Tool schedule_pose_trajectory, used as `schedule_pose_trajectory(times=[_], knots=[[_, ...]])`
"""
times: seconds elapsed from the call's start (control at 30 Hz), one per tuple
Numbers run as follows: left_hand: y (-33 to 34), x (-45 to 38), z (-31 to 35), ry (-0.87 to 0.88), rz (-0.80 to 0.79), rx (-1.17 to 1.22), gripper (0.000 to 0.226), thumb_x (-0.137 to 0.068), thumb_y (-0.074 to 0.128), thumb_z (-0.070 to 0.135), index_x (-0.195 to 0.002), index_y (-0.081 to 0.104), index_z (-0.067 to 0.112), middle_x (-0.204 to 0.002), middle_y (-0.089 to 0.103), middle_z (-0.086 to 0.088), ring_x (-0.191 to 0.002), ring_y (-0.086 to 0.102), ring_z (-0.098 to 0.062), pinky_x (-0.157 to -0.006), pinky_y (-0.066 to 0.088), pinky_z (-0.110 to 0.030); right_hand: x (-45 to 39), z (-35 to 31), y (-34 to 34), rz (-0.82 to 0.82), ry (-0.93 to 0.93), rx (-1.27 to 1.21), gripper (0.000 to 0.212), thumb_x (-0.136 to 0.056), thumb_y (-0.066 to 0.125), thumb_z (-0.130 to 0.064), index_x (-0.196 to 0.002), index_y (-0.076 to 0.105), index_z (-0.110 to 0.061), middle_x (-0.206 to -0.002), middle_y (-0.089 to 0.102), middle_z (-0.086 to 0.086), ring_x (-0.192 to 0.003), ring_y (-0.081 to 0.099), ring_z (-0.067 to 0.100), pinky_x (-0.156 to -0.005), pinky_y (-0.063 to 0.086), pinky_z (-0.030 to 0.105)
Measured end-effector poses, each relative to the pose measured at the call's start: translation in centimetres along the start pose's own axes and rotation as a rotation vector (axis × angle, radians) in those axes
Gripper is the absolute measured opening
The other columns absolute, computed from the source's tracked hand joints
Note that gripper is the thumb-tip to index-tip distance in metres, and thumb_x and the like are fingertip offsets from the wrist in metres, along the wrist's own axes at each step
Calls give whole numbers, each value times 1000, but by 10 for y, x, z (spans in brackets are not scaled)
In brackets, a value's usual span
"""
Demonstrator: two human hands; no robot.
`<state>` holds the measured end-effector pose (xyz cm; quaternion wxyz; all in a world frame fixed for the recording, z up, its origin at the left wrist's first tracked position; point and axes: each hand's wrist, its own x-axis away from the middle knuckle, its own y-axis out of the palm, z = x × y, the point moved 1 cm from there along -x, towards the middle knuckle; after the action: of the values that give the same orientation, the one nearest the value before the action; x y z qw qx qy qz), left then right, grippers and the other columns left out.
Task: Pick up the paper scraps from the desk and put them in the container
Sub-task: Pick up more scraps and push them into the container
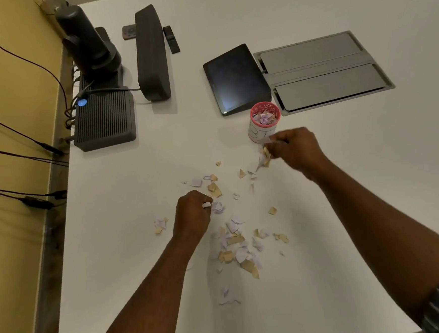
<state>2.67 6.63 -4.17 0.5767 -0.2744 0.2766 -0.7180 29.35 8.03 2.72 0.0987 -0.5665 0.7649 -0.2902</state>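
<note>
Torn white, lilac and tan paper scraps lie scattered over the middle of the white desk. A small round container with a pink patterned rim stands beyond them, partly filled with scraps. My right hand is just in front of the container, low and to its right, fingers curled round a bunch of scraps, some of which hang or fall below it. My left hand rests on the desk among the scraps, gripping a few white pieces at its fingertips.
A dark tablet leans behind the container, next to a grey cable hatch set in the desk. A ribbed black box, a camera, a tall speaker and remotes stand at the back left. Cables hang by the yellow wall.
</note>
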Motion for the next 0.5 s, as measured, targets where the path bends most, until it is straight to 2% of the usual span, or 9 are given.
schedule_pose_trajectory(times=[0.07, 0.13, 0.2, 0.3, 0.37, 0.5], knots=[[1, 0, 0, 1, -3, 6, 12, -77, 73, 3, -87, 71, -2, -91, 73, -17, -85, 69, -26, -73, 50, -22, -24, -5, -7, 52, 14, 10, 8, -82, 71, -22, -87, 76, -19, -77, 73, -4, -70, 69, 6, -69, 57, 23], [3, 0, -2, -1, -6, 4, 12, -76, 73, 3, -87, 71, -2, -91, 73, -17, -85, 69, -26, -72, 49, -21, -48, -8, -11, 95, 28, 13, 5, -81, 71, -22, -83, 75, -19, -80, 73, 0, -73, 69, 12, -73, 57, 28], [4, 0, -5, -13, -12, -6, 11, -77, 73, 4, -87, 71, -1, -91, 73, -15, -84, 69, -24, -71, 47, -18, -70, -10, -11, 122, 31, 16, 6, -82, 71, -22, -81, 74, -17, -76, 72, 2, -71, 68, 13, -70, 57, 28], [5, 0, -10, -26, -15, -22, 9, -78, 72, 4, -86, 71, 0, -89, 73, -14, -80, 69, -22, -69, 46, -17, -99, -12, -8, 125, 11, 112, 11, -84, 66, -23, -74, 70, -19, -66, 66, -3, -61, 62, 9, -57, 50, 18], [5, 2, -10, -20, -19, -22, 6, -77, 72, 3, -83, 71, 0, -86, 73, -14, -77, 68, -21, -66, 46, -17, -114, -9, -7, 109, -8, 239, 12, -86, 63, -21, -79, 72, -15, -69, 66, 0, -66, 62, 14, -58, 46, 18], [5, 2, -15, -35, -34, -21, 2, -79, 70, 3, -78, 69, 1, -83, 72, -12, -75, 67, -20, -62, 43, -11, -141, 0, 2, 39, 3, 513, 26, -87, 68, -23, -100, 71, -2, -91, 69, 16, -80, 62, 25, -74, 47, 29]])
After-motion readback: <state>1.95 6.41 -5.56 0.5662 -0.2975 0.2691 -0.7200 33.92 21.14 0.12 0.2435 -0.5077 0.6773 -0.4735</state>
